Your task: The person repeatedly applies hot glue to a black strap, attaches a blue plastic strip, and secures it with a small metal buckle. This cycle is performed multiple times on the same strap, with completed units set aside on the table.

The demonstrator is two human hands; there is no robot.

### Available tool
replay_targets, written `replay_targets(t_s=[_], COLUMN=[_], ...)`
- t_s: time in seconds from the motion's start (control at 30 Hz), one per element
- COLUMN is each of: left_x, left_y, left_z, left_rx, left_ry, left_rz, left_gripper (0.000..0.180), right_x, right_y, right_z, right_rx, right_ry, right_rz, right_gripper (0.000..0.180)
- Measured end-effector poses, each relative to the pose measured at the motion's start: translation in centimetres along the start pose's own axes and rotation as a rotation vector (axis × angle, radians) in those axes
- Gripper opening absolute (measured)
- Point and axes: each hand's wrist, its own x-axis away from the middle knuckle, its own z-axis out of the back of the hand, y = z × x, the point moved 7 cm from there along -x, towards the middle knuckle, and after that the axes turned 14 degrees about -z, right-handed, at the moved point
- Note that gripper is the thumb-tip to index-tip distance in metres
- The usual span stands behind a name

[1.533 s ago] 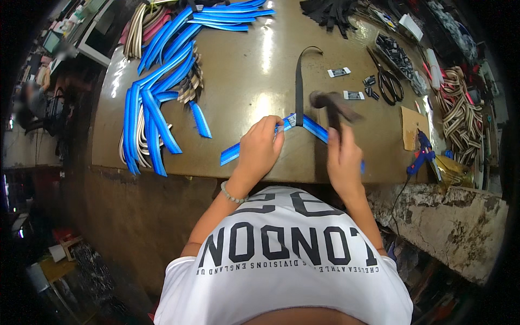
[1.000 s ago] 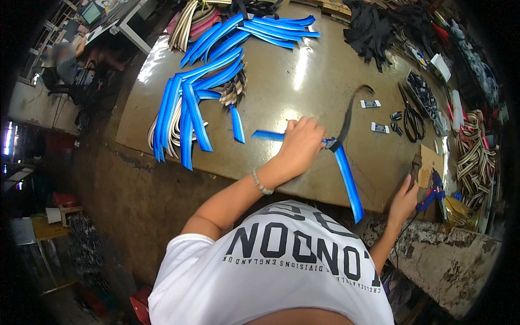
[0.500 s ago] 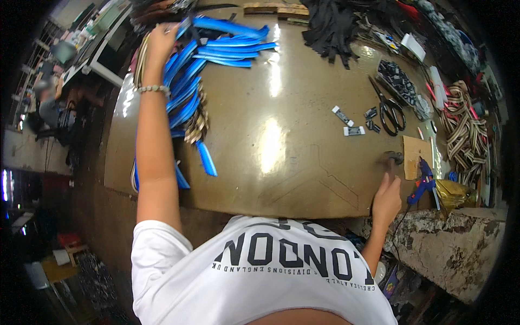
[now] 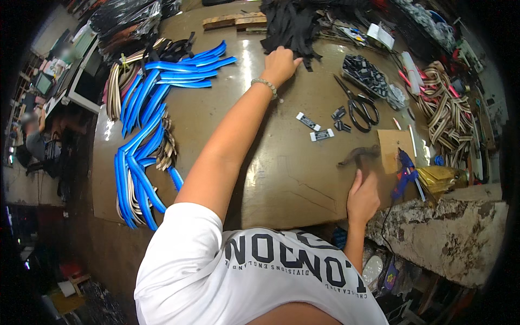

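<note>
My left hand (image 4: 280,64), a bead bracelet on its wrist, reaches far across the brown workbench (image 4: 281,179). Its fingers are spread and touch the edge of a heap of black straps (image 4: 292,21), holding nothing. My right hand (image 4: 362,197) rests at the near edge of the bench, closed around the handle of a hammer (image 4: 360,154) whose head lies on the bench just above it. A pile of blue straps (image 4: 146,124) lies at the bench's left side, away from both hands.
Black scissors (image 4: 360,108), small black-and-white tags (image 4: 317,129), a tray of black buckles (image 4: 368,73), a cardboard piece (image 4: 394,149), a blue glue gun (image 4: 403,170) and striped webbing (image 4: 447,111) fill the right. A person sits far left (image 4: 35,138).
My left arm carried a blue strap to the blue pile at the left, let it go, then swung right to the black straps. My right hand stayed by the hammer at the near edge.
</note>
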Motion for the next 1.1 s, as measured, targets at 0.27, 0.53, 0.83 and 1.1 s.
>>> replay_targets(t_s=[0.27, 0.53, 0.83, 1.1], left_x=[1.8, 2.7, 20.7, 12.3], left_y=[-2.3, -1.8, 3.3, 3.6], left_z=[-0.5, 2.3, 8.3, 5.8], left_rx=[0.144, 0.287, 0.379, 0.147], left_ry=[0.043, 0.249, 0.177, 0.198], left_rz=[0.068, 0.047, 0.1, -0.054], left_gripper=[0.035, 0.034, 0.029, 0.035], right_x=[-0.1, 0.0, -1.0, -0.4], right_y=[-0.3, -0.2, 0.1, 2.0], right_z=[-0.3, 0.3, -0.3, 0.1], right_rx=[0.003, -0.057, -0.307, -0.169], right_ry=[-0.028, 0.035, -0.274, -0.084], right_rz=[0.056, 0.062, -0.036, -0.054], right_gripper=[0.032, 0.032, 0.032, 0.03])
